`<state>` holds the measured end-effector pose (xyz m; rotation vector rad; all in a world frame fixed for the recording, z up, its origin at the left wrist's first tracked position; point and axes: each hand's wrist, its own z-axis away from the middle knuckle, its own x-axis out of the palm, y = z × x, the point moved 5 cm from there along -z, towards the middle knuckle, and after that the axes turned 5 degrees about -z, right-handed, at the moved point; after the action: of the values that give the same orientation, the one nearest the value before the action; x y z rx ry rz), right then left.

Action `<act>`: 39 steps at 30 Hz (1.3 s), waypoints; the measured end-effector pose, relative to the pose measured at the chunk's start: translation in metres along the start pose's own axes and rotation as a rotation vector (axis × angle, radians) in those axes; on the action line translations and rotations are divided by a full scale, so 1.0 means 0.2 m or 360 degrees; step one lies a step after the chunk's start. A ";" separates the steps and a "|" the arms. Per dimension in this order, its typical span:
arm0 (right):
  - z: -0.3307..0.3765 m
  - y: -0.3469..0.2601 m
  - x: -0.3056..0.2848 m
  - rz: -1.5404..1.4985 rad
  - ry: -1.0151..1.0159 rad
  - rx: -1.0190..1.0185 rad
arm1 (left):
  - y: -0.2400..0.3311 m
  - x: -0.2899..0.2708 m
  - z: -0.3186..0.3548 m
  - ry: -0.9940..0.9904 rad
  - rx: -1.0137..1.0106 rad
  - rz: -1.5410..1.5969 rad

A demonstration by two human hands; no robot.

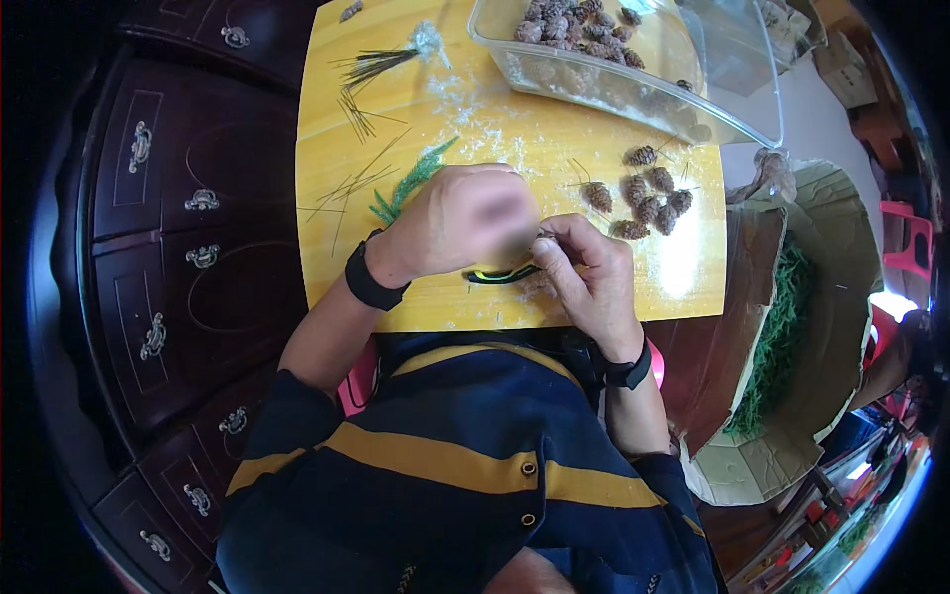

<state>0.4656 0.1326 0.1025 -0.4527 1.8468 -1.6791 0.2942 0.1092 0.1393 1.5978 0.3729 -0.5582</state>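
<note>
Striped clothing (435, 475) fills the foreground, cut by the lower edge. Beyond, a small dark object (546, 236), mostly covered, sits at the right hand (597, 277), whose thumb and forefinger pinch it. Blur obscures the left hand (465, 220); its fingers' state I cannot tell. Behind, a green sprig (420, 174) shows partly.

Looking down on a glossy yellow wood-grain tabletop (574, 144), dusted with fine white flakes (450, 94). Spotting dark thin wires (381, 65) and a green needle-leaved sprig (421, 170) to the left. Over right, finding small brown scaly cones (597, 196) below a clear plastic tub (614, 99).
</note>
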 end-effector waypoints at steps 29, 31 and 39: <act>0.01 0.03 0.04 -0.0716 -0.0170 0.0074 | -0.06 0.02 -0.06 -0.0171 -0.0222 0.0831; 0.01 0.04 0.04 -0.0720 -0.0146 0.0071 | -0.07 0.04 -0.04 -0.0101 -0.0218 0.0730; 0.02 0.06 -0.01 -0.0763 -0.0034 0.0115 | -0.04 0.07 0.01 -0.0067 -0.0197 0.0228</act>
<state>0.4711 0.1334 0.0914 -0.9361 1.7454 -2.0285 0.3010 0.1072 0.1246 1.4782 0.2544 -0.4500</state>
